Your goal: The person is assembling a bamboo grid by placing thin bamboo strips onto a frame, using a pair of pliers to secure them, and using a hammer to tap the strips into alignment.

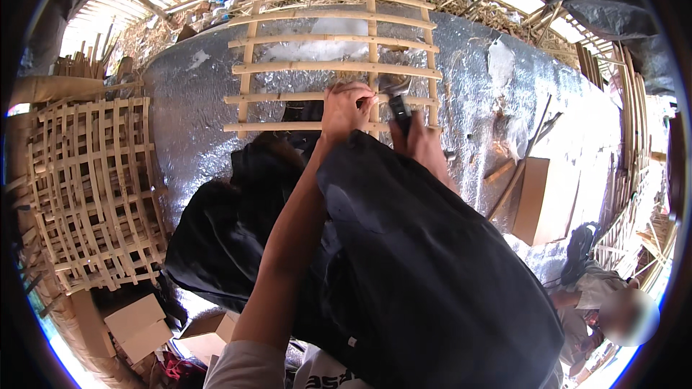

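In front of my knees lies a bamboo lattice frame (pixel 339 69), with pale crosswise slats fixed over lengthwise strips. My left hand (pixel 347 109) rests on one of its nearer slats, by the middle strip. Its thumb and fingers are pinched together; whatever is between them is too small to make out. Just to the right, my right hand (pixel 422 145) grips the black handle of a hammer (pixel 399 109). The hammer's metal head is partly blurred and hovers over the lattice, close to my left fingertips. My legs, in dark trousers, frame the near side.
Silvery foil sheeting (pixel 194 115) covers the ground. A stack of finished-looking bamboo lattices (pixel 94 187) lies at left, with cardboard boxes (pixel 137 324) below. At right are a brown board (pixel 532 198) and loose sticks. Another person (pixel 591 302) sits at lower right.
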A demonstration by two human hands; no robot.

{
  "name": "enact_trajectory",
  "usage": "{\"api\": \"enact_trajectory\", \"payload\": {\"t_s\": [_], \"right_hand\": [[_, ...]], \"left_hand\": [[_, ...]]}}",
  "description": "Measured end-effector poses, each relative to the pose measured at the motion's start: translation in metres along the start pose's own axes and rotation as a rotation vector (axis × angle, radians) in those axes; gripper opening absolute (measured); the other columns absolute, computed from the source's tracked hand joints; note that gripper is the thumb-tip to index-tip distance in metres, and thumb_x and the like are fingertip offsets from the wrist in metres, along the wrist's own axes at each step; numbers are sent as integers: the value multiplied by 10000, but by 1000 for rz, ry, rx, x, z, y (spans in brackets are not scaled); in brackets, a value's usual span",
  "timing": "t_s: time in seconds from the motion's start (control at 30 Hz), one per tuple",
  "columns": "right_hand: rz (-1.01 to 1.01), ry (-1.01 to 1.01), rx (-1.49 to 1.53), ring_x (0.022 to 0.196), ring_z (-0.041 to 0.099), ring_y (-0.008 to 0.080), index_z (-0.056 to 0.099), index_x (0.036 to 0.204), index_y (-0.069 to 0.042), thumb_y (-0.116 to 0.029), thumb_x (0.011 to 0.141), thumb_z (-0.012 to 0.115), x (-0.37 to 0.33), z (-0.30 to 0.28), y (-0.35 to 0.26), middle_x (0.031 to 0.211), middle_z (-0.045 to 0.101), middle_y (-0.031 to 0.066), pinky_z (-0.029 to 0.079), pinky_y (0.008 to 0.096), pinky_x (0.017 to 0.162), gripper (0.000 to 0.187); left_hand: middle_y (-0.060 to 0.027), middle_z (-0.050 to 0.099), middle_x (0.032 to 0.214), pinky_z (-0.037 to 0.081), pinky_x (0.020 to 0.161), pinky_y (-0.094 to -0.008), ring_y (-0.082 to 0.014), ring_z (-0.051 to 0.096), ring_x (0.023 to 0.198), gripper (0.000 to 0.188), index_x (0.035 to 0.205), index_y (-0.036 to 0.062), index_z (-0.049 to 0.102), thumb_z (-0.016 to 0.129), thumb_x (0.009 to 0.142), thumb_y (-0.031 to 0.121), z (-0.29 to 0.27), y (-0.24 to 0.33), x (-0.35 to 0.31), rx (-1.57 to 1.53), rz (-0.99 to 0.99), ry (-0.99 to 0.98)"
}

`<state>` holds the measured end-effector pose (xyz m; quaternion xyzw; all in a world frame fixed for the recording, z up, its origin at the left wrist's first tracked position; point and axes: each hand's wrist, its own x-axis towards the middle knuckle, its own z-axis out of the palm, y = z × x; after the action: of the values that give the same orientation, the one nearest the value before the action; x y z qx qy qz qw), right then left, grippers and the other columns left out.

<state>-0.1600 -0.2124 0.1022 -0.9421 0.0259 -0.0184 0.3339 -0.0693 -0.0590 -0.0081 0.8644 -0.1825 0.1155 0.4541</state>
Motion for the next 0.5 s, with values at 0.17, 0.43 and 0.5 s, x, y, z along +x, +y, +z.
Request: {"api": "enact_trajectory", "payload": {"t_s": [0.17, 0.43, 0.5], "right_hand": [[141, -66, 55, 601, 641, 451, 513, 925, 12, -238, 929, 681, 0, -23, -12, 679, 618, 270, 472, 479, 513, 302], [47, 28, 209, 579, 602, 465, 485, 983, 19, -354, 1021, 510, 2, -23, -10, 616, 576, 251, 420, 502, 518, 376], [85, -55, 15, 540, 593, 464, 508, 948, 13, -325, 1011, 543, 1, -3, 5, 614, 586, 269, 407, 518, 494, 346]], "left_hand": [[-75, 722, 841, 533, 730, -375, -274, 687, 754, 88, 772, 57, 723, 768, 756, 130, -7, 9, 1, -122, -3, 16], [-103, 729, 916, 521, 780, -388, -278, 689, 834, 127, 875, 50, 742, 753, 816, 162, -15, 12, 8, -158, -209, -129], [-81, 733, 902, 490, 829, -400, -266, 687, 840, 149, 868, 93, 754, 759, 814, 231, -18, 17, 3, 14, -163, -99]]}}
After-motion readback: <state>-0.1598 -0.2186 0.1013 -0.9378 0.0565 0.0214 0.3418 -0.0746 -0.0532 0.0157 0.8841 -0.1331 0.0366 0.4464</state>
